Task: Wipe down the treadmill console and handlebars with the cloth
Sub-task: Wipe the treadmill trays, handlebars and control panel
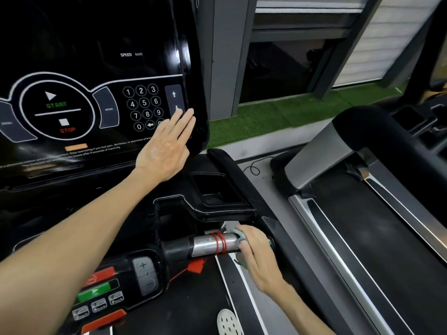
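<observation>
Nearest to me, my right hand (pixel 257 256) is closed around the small grey cloth (pixel 240 238), which is bunched against the outer end of the short silver metal handlebar (pixel 212 245). Only a scrap of the cloth shows past my fingers (pixel 251 243). The bar's long axis runs left to right, from its black collar by the lower control pod (pixel 121 286) out to the tip under my palm, and two thin red rubber bands (pixel 220 243) ring it just left of my grip. So the unwiped length lies to the left of this hand, and I judge the coming stroke has to slide inward along that axis (the red bands may snag the cloth on the way).

Further off, my left hand (pixel 167 148) lies open and flat, fingers together, on the lower right corner of the glossy black console panel (pixel 96 44), covering the edge of the number keypad (pixel 144 107) and the down arrow. It holds nothing. The cloth is well apart from it, so I reckon the right hand, being on the bar already, keeps the job, and the console face waits until the cloth comes up.
</observation>
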The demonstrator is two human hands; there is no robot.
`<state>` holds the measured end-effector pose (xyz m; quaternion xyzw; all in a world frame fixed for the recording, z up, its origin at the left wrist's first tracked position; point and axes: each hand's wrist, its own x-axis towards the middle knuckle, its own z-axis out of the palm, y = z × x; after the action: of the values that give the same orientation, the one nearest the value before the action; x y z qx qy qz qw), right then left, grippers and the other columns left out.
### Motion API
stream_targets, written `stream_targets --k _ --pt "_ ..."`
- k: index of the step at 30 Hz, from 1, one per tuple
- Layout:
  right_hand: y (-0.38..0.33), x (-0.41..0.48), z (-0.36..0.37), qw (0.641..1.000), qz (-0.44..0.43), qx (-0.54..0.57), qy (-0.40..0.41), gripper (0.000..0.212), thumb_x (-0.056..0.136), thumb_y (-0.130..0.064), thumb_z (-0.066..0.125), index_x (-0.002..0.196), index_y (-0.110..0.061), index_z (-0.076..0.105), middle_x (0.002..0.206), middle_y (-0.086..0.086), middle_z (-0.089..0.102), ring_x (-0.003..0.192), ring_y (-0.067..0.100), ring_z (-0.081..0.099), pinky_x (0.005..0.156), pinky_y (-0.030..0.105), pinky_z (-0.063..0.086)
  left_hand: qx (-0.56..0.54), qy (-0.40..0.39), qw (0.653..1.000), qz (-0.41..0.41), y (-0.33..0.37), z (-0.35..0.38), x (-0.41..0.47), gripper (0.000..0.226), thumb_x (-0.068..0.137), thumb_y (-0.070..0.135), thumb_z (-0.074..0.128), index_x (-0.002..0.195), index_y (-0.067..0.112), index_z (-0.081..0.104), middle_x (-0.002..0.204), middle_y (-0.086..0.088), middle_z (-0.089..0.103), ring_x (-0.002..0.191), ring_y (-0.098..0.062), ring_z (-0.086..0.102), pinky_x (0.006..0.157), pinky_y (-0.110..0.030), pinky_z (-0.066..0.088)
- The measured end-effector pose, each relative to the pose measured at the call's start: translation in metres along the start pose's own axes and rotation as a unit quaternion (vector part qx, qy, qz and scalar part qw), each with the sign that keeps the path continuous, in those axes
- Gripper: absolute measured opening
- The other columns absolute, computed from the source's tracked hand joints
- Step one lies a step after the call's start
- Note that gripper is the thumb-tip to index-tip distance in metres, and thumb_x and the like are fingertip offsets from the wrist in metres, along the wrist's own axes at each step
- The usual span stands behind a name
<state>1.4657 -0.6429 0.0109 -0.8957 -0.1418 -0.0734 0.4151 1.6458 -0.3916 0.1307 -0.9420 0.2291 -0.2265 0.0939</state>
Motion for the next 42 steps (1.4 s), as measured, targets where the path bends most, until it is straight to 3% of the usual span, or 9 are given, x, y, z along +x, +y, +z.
stream_targets --k 8,13,18,20,23,28,34,38,42 --pt "-0.014 0.008 0.014 0.987 0.091 -0.017 0.131 0.037 0.099 -0.025 0.023 0.094 -0.020 0.060 0.089 -0.009 0.058 0.086 0.008 0.052 0.081 0.037 0.042 0.005 -0.011 1.000 -0.009 0.002 -0.001 0.000 0.066 0.094 0.016 0.040 0.153 -0.001 0.016 0.163 -0.016 0.010 0.149 -0.033 0.013 0.119 -0.046 0.023" --pt "-0.051 0.014 0.024 0.999 0.007 -0.016 0.028 0.035 0.099 -0.027 0.027 0.112 -0.022 0.059 0.108 -0.012 0.057 0.103 0.004 0.051 0.094 0.026 0.035 -0.001 -0.012 1.000 -0.008 0.001 -0.001 0.000 0.066 0.095 0.016 0.041 0.153 -0.001 0.016 0.163 -0.016 0.009 0.150 -0.033 0.013 0.119 -0.046 0.022" --pt "0.009 0.010 0.000 0.990 -0.013 -0.134 -0.039 0.043 0.071 -0.007 0.054 0.112 -0.019 0.058 0.109 -0.006 0.058 0.100 0.016 0.054 0.087 0.036 0.044 0.000 -0.010 1.000 -0.009 0.001 0.000 0.000 0.066 0.095 0.017 0.040 0.154 0.001 0.014 0.163 -0.015 0.008 0.150 -0.031 0.011 0.120 -0.045 0.021" --pt "0.014 0.005 -0.006 0.994 0.065 -0.080 0.026 0.023 0.092 -0.011 0.040 0.096 -0.024 0.058 0.093 -0.010 0.057 0.089 0.012 0.055 0.080 0.037 0.045 0.001 -0.010 1.000 -0.010 0.001 0.000 -0.001 0.066 0.095 0.017 0.040 0.154 0.001 0.014 0.164 -0.014 0.008 0.150 -0.031 0.011 0.120 -0.044 0.021" --pt "-0.001 0.008 0.010 0.986 0.113 -0.049 0.115 0.038 0.101 -0.024 0.021 0.090 -0.022 0.057 0.085 -0.009 0.055 0.083 0.010 0.051 0.078 0.039 0.042 0.000 -0.005 1.000 -0.012 0.001 0.001 0.000 0.066 0.095 0.017 0.039 0.154 0.001 0.014 0.164 -0.014 0.008 0.150 -0.031 0.011 0.120 -0.044 0.020" --pt "-0.052 0.015 0.029 0.998 0.030 -0.024 0.045 0.034 0.098 -0.022 0.028 0.103 -0.021 0.061 0.102 -0.012 0.058 0.097 0.006 0.052 0.090 0.026 0.037 0.005 -0.009 1.000 -0.007 0.000 0.001 0.000 0.066 0.095 0.017 0.036 0.154 0.000 0.013 0.164 -0.015 0.007 0.150 -0.032 0.011 0.120 -0.045 0.021" --pt "0.002 0.007 -0.006 0.999 0.014 -0.050 0.010 0.061 0.100 -0.044 0.008 0.105 -0.015 0.062 0.105 -0.006 0.060 0.101 0.014 0.056 0.089 0.038 0.044 0.006 -0.010 1.000 -0.004 0.000 0.002 -0.001 0.065 0.095 0.018 0.035 0.154 0.000 0.013 0.164 -0.015 0.006 0.150 -0.032 0.010 0.120 -0.045 0.020" --pt "0.009 0.006 -0.002 0.988 0.121 -0.040 0.086 0.044 0.097 -0.031 0.018 0.084 -0.017 0.058 0.082 -0.007 0.055 0.082 0.013 0.052 0.077 0.043 0.044 0.009 -0.008 1.000 -0.004 -0.001 0.005 -0.001 0.066 0.095 0.018 0.036 0.154 0.000 0.013 0.164 -0.015 0.006 0.150 -0.032 0.009 0.120 -0.045 0.020" --pt "-0.035 0.016 0.020 0.994 0.021 -0.073 0.082 0.032 0.099 -0.014 0.025 0.090 -0.021 0.055 0.090 -0.013 0.053 0.082 0.009 0.049 0.081 0.030 0.039 0.008 -0.017 1.000 -0.005 -0.001 0.005 -0.001 0.066 0.095 0.019 0.036 0.154 0.000 0.013 0.164 -0.015 0.006 0.150 -0.032 0.010 0.120 -0.045 0.020"
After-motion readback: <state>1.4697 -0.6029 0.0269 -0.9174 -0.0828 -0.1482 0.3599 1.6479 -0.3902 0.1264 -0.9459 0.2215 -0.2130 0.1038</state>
